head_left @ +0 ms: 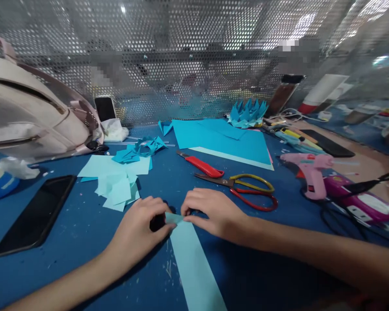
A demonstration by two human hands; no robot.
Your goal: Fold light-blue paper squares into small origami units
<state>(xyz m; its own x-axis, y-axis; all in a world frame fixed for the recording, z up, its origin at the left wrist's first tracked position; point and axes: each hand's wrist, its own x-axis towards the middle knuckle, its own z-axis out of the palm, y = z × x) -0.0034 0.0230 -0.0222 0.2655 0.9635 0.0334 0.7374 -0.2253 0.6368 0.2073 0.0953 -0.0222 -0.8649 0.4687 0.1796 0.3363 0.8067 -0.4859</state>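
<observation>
A long light-blue paper strip (196, 270) runs from the near edge of the view up to my two hands, its far end turned over in a fold. My left hand (142, 222) pinches the left corner of that fold between thumb and fingers. On the right corner, my right hand (210, 211) has its thumb and curled fingers closed on the paper. Just beyond my right hand lie scissors (228, 182) with one yellow and one red handle loop. A red utility knife (202, 166) rests behind them. Cut pale-blue paper pieces (118, 190) are heaped left of my hands.
Blue sheets (220, 138) lie at the back, near a spiky folded-paper piece (248, 113). A pink glue gun (311, 170) and a magenta power strip (359, 201) with cables sit right. A black phone (35, 216) and a pale backpack (35, 108) are left. Perforated metal panelling (188, 77) bounds the table.
</observation>
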